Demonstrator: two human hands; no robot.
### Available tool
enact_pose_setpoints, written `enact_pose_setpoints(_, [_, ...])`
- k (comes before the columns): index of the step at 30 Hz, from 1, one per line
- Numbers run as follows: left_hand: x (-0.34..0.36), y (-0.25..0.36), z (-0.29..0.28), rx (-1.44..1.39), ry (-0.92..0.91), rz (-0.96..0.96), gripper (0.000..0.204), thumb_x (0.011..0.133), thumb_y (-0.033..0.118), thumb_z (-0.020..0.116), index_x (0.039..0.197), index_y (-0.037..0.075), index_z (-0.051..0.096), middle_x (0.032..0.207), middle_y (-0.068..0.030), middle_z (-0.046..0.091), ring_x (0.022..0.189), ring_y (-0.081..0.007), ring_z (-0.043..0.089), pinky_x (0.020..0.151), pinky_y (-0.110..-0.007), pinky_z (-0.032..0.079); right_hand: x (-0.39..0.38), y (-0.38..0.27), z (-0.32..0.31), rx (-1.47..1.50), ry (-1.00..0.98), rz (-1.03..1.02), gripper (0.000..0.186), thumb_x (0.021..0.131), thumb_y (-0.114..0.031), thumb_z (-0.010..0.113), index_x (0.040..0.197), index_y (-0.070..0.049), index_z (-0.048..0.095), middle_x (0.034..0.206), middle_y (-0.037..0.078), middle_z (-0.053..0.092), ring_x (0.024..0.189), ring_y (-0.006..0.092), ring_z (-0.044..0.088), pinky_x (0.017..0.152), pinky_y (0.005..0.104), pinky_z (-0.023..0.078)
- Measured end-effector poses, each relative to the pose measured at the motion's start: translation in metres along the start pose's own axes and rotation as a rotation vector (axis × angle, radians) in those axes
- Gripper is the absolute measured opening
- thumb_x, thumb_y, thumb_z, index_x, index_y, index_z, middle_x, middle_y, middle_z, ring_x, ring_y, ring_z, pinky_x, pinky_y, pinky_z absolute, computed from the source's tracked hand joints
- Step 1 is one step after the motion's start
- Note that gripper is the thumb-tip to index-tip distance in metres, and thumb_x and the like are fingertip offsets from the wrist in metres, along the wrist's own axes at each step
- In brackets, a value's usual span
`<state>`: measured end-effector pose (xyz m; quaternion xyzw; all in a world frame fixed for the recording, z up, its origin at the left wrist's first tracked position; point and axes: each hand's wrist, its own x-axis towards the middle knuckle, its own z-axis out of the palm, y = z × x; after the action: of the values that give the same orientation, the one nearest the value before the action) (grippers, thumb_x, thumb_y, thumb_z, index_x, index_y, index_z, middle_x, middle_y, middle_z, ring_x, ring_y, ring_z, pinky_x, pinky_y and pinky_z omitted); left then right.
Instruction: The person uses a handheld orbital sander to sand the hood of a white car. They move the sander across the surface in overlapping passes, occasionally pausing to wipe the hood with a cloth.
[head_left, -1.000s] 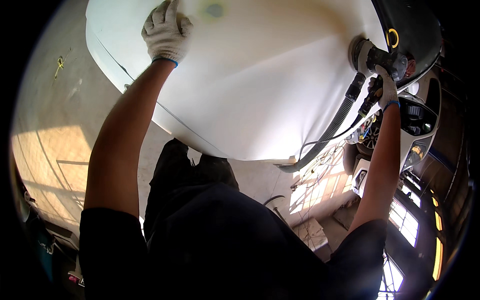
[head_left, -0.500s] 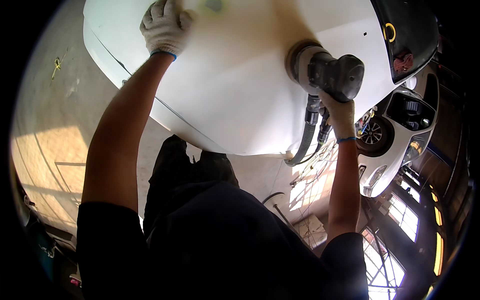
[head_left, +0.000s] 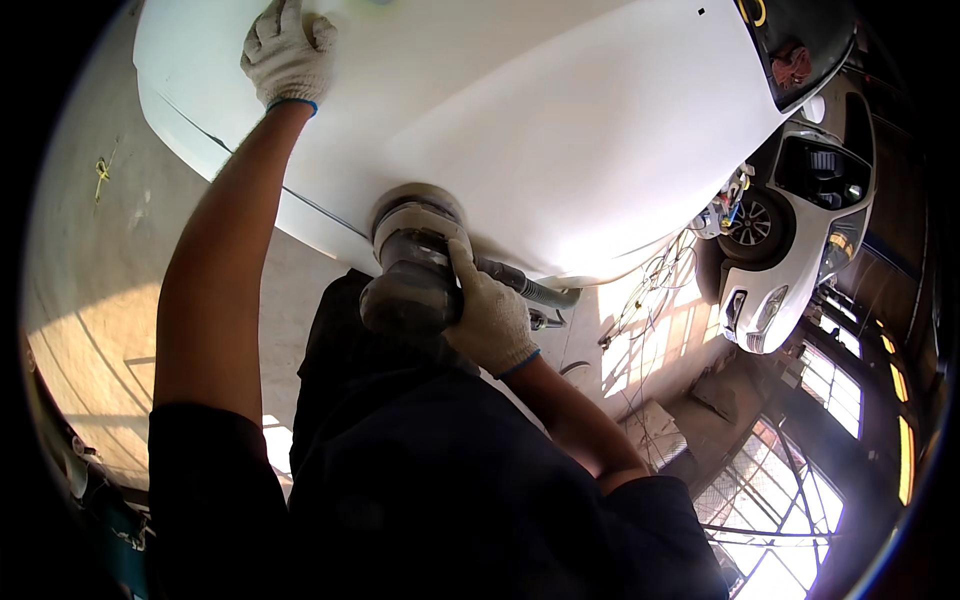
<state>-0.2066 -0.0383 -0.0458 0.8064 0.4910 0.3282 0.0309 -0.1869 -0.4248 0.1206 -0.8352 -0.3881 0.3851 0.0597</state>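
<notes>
In front of me spreads a white car hood (head_left: 580, 130), bare of shine, with a greenish patch at its top edge in view. My right hand (head_left: 492, 318), in a pale knit glove, grips a black and grey orbital sander (head_left: 412, 265). The sander's round pad rests on the hood's near edge, close to my body. From the tool a ribbed black hose (head_left: 530, 288) runs off to the right. My left hand (head_left: 290, 55), gloved too, lies on the far left of the hood with its fingers stretched out. Its fingertips reach the frame's top.
The dark windshield (head_left: 800, 45) holds a red cloth (head_left: 791, 66) at the upper right. Beyond stands a white car (head_left: 790, 240). Loose cables (head_left: 655, 295) trail over the floor at right. A yellow tie (head_left: 102, 175) lies on the concrete floor (head_left: 90, 240) at left.
My right hand has brought the sander from the hood's right-middle part leftward and nearer to my body. My left hand stays on the hood, a little farther left in view.
</notes>
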Motion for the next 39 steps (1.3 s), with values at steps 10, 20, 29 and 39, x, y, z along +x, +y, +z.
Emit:
enact_pose_setpoints(10, [0.0, 0.01, -0.013, -0.032, -0.06, -0.026, 0.058, 0.096, 0.047, 0.056, 0.151, 0.032, 0.046, 0.157, 0.0014, 0.046, 0.144, -0.0322, 0.041, 0.116, -0.057, 0.034, -0.059, 0.161, -0.005, 0.2, 0.544, 0.129, 0.082, 0.075, -0.02, 0.088, 0.148, -0.008, 0.052, 0.118, 0.019, 0.073, 0.105, 0.0354, 0.074, 0.088, 0.0407, 0.059])
enact_pose_setpoints(20, [-0.002, 0.024, -0.016, -0.024, -0.08, -0.05, 0.057, 0.098, 0.045, 0.051, 0.153, 0.032, 0.046, 0.157, -0.0008, 0.048, 0.142, -0.0329, 0.043, 0.117, -0.054, 0.034, -0.038, 0.273, -0.148, 0.626, 0.662, 0.539, 0.023, 0.079, -0.008, 0.073, 0.094, 0.009, 0.073, 0.078, 0.01, 0.073, 0.067, 0.0178, 0.072, 0.061, 0.0324, 0.058])
enact_pose_setpoints(29, [-0.001, 0.032, -0.008, 0.066, -0.095, -0.024, 0.065, 0.1, 0.065, 0.043, 0.156, 0.031, 0.045, 0.156, -0.0042, 0.049, 0.142, -0.0363, 0.045, 0.116, -0.05, 0.041, 0.054, 0.31, -0.337, 0.588, 0.638, 0.459, 0.015, 0.079, -0.012, 0.075, 0.074, -0.001, 0.066, 0.063, 0.006, 0.064, 0.052, 0.0156, 0.06, 0.05, 0.0303, 0.05])
enact_pose_setpoints(39, [-0.016, 0.083, 0.013, 0.324, -0.045, -0.547, 0.064, 0.101, 0.063, 0.041, 0.154, 0.027, 0.049, 0.155, -0.0098, 0.051, 0.138, -0.037, 0.05, 0.114, -0.052, 0.042, 0.123, 0.472, -0.532, 0.574, 0.554, 0.43, 0.02, 0.083, -0.024, 0.077, 0.088, -0.005, 0.071, 0.075, 0.007, 0.067, 0.058, 0.0175, 0.062, 0.055, 0.033, 0.053])
